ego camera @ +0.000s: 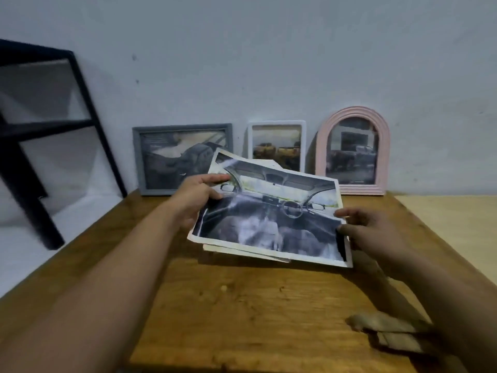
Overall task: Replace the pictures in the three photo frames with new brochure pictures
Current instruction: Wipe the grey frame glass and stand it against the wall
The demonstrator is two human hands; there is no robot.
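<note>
Pale wall (269, 49) behind, wooden table (242, 305) below. At far left, leaning on the wall, a black metal stand (80, 109). On the table's far edge against the wall, three frames in a row: grey frame (139, 162), white frame (303, 146), pink arched frame (387, 146), each with a picture inside. Just in front, partly blocking the grey and white frames, a stack of brochure pictures (269, 211) held above the table, car-interior print on top. Left hand (193, 200) pinching the stack's left edge, thumb over, fingers under. Right hand (376, 232) at the right edge, thumb on the print, fingers loosely spread. Near right corner: blurred brown scraps (390, 335).
</note>
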